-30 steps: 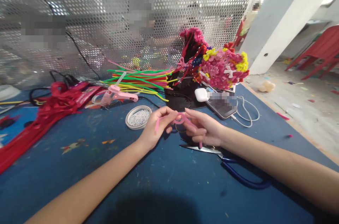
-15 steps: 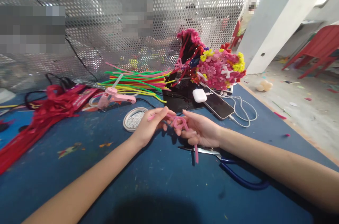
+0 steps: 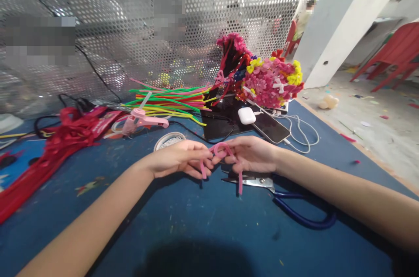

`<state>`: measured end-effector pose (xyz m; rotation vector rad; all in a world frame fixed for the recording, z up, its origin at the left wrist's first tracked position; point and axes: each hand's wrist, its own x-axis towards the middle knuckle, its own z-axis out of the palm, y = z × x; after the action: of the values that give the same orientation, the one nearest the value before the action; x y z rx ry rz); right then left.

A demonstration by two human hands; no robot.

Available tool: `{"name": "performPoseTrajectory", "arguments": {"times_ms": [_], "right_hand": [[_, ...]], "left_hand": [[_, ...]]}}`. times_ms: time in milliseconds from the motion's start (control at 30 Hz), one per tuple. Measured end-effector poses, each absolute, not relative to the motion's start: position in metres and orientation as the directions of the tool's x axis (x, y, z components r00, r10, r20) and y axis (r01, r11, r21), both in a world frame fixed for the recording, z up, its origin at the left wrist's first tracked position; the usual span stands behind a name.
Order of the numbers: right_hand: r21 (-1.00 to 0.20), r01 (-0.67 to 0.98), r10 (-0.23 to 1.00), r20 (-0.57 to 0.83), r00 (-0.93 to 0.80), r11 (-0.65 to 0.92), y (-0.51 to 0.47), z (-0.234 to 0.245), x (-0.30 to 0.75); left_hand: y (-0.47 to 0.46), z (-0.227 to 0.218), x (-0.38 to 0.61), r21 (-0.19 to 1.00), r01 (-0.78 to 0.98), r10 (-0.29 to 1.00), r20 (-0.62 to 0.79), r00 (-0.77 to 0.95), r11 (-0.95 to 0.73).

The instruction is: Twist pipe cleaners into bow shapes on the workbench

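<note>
Both hands pinch one pink pipe cleaner [image 3: 222, 151] bent into a loop just above the blue table [image 3: 183, 229]. My left hand [image 3: 178, 162] grips its left end, palm down. My right hand [image 3: 253, 157] holds the right part, and a free pink tail hangs down past my fingers. Blue-handled scissors [image 3: 288, 200] lie on the table right under my right hand.
A round tin of small beads [image 3: 167, 140] sits just behind my left hand. Farther back lie a pink glue gun [image 3: 141, 119], a pile of coloured pipe cleaners [image 3: 170, 101], red ribbon [image 3: 55, 143], a phone [image 3: 270, 127] with earbud case [image 3: 246, 115], and a bouquet of pipe-cleaner flowers [image 3: 266, 80]. A perforated metal screen stands behind.
My left hand has turned palm down and dropped lower. The pink loop has moved down closer to the table, and its two ends now hang downward.
</note>
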<state>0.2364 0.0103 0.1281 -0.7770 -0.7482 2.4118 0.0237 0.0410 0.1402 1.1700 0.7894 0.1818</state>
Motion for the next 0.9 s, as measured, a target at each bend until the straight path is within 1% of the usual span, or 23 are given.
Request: {"name": "performPoseTrajectory", "arguments": {"times_ms": [67, 167, 233, 300, 367, 400, 533, 600, 700, 767, 900], "right_hand": [[-0.68, -0.308, 0.651, -0.327, -0.685, -0.665, 0.01, 0.129, 0.236], [-0.81, -0.267, 0.734, -0.268, -0.624, -0.523, 0.011, 0.128, 0.236], [-0.923, -0.136, 0.794, -0.228, -0.563, -0.361, 0.011, 0.126, 0.238], [-0.986, 0.055, 0.843, -0.163, -0.513, -0.157, 0.012, 0.124, 0.241], [-0.978, 0.21, 0.866, -0.096, -0.491, 0.01, 0.012, 0.122, 0.241], [-0.965, 0.253, 0.874, -0.059, -0.481, 0.074, 0.012, 0.122, 0.241], [-0.901, 0.323, 0.9, 0.141, -0.413, 0.289, 0.008, 0.122, 0.235], [-0.889, 0.336, 0.897, 0.16, -0.412, 0.312, 0.005, 0.123, 0.231], [-0.912, 0.324, 0.908, 0.108, -0.405, 0.253, 0.001, 0.123, 0.226], [-0.925, 0.318, 0.931, 0.085, -0.355, 0.206, -0.001, 0.122, 0.225], [-0.941, 0.309, 0.966, 0.063, -0.25, 0.141, -0.003, 0.119, 0.225]], "left_hand": [[0.038, 0.138, 0.029, 0.884, 0.272, 0.572, -0.455, 0.683, 0.379], [0.039, 0.134, 0.034, 0.902, 0.181, 0.719, -0.422, 0.552, 0.391], [0.042, 0.132, 0.034, 0.918, 0.092, 0.804, -0.382, 0.455, 0.385], [0.045, 0.13, 0.033, 0.936, 0.037, 0.857, -0.336, 0.391, 0.35], [0.046, 0.129, 0.033, 0.951, 0.033, 0.882, -0.299, 0.364, 0.308], [0.045, 0.128, 0.034, 0.955, 0.04, 0.887, -0.288, 0.362, 0.294], [0.035, 0.124, 0.044, 0.963, 0.056, 0.873, -0.262, 0.411, 0.263], [0.028, 0.122, 0.05, 0.967, 0.058, 0.861, -0.248, 0.445, 0.249], [0.02, 0.119, 0.058, 0.976, 0.036, 0.864, -0.208, 0.459, 0.216], [0.017, 0.118, 0.061, 0.977, 0.006, 0.874, -0.191, 0.446, 0.211], [0.014, 0.115, 0.064, 0.969, -0.044, 0.89, -0.205, 0.408, 0.243]]}}
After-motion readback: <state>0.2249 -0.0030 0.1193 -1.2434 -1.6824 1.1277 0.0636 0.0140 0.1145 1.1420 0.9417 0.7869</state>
